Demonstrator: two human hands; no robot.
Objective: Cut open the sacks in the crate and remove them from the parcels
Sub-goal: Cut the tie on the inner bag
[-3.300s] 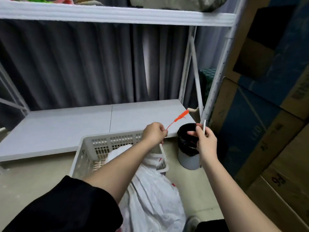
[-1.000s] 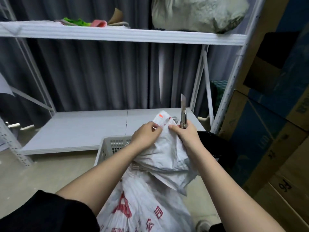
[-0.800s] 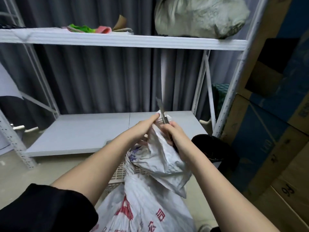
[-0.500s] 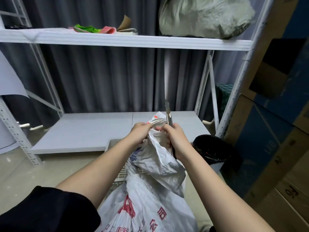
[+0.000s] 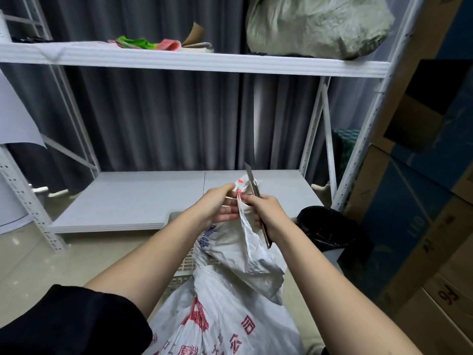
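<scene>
A white woven sack (image 5: pixel 245 254) with blue print is lifted above a white plastic crate (image 5: pixel 186 262), which is mostly hidden. My left hand (image 5: pixel 220 203) pinches the bunched neck of this sack, where a red tie (image 5: pixel 239 192) shows. My right hand (image 5: pixel 266 213) grips a utility knife (image 5: pixel 252 181) with its blade pointing up, and its fingers also touch the sack's neck. A second white sack (image 5: pixel 222 319) with red characters lies below, nearer to me.
A white metal rack stands ahead, with a low shelf (image 5: pixel 143 198) and an upper shelf (image 5: pixel 194 61) carrying a grey bundle (image 5: pixel 320 21). A bin lined with a black bag (image 5: pixel 330 229) sits right of the crate. Stacked cardboard boxes (image 5: pixel 419 201) fill the right side.
Earlier my left hand held a loose red tie over the bin. Since then both hands have lifted a sack by its neck, and over the last second they have stayed at it with the knife upright.
</scene>
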